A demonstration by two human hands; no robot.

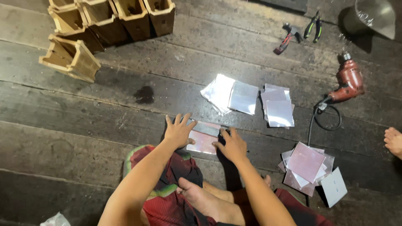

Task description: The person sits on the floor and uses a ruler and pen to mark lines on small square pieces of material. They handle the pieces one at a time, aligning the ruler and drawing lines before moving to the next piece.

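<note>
Thin pinkish square plastic sheet (204, 141) lies flat on dark wooden plank floor (83, 138) before the sitter's knees, long axis roughly left-right, pinned by left hand (179, 131) and right hand (231, 145), fingers spread flat pressing, not clenched, apparently to steady it; silvery sheet stacks (247, 98) beyond.

Dim overall, lit from above. Harsh glare blows out the foil sheets (229, 95) just beyond the fingertips; the dark plank floor (83, 125) fades toward the edges. Slightly soft focus.
</note>
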